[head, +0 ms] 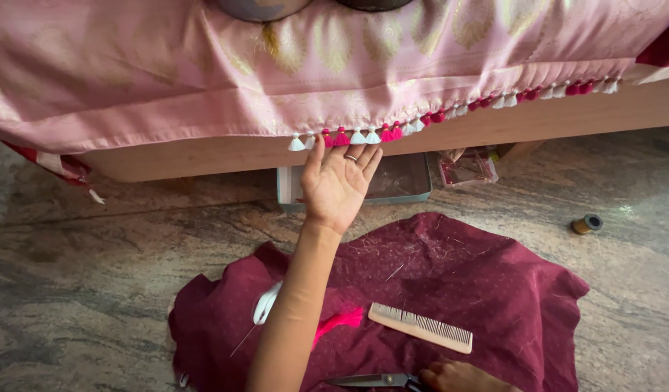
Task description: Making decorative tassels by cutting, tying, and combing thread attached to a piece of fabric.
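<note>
The pink cloth (204,65) has a silky sheen with woven gold motifs, edged with soft thread tassels (356,136). The maroon cloth (487,290) on the floor (95,254) looks matt, flecked with loose fibres. The floor is polished, veined stone. The comb (420,327) looks like pale wood; the scissors (374,380) are dull metal.

The right hand (461,377) is cut off by the bottom edge of the frame, so its grip on the scissors (374,380) cannot be judged. Two dark rounded objects (305,6) at the top centre are clipped — their kind is not told. The box (392,181) under the bench is half hidden behind the left hand (339,181) — its contents are blurred.
</note>
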